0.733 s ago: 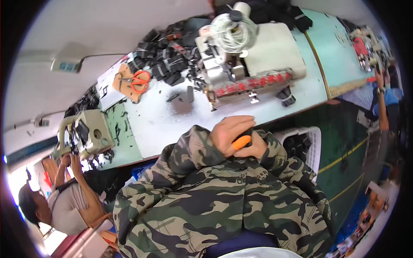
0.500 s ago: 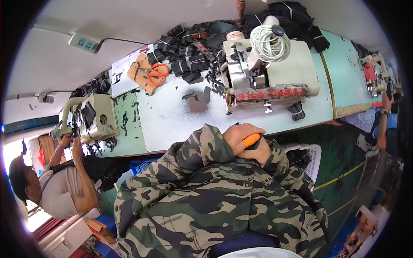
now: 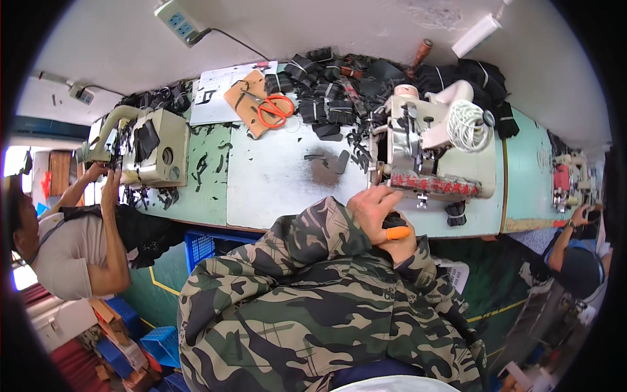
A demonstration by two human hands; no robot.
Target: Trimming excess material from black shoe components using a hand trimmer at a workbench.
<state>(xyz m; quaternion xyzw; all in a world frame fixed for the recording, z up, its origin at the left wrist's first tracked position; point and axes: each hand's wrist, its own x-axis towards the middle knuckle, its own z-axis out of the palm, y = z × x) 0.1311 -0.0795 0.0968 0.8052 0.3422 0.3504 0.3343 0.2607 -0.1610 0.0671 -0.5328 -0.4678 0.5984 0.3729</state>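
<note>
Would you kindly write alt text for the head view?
A person's left hand and right hand meet, a partly hidden black item between them, an orange cover on one digit, before a cream machine on a white tabletop. Left of the machine lie orange-handled scissors and black bundles.

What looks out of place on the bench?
A dark smudge left of the machine marks the white tabletop, possibly dirt or wear, standing out against the pale surface. Black scraps lie loose at its edge, untidy compared with the tied bundles behind.
</note>
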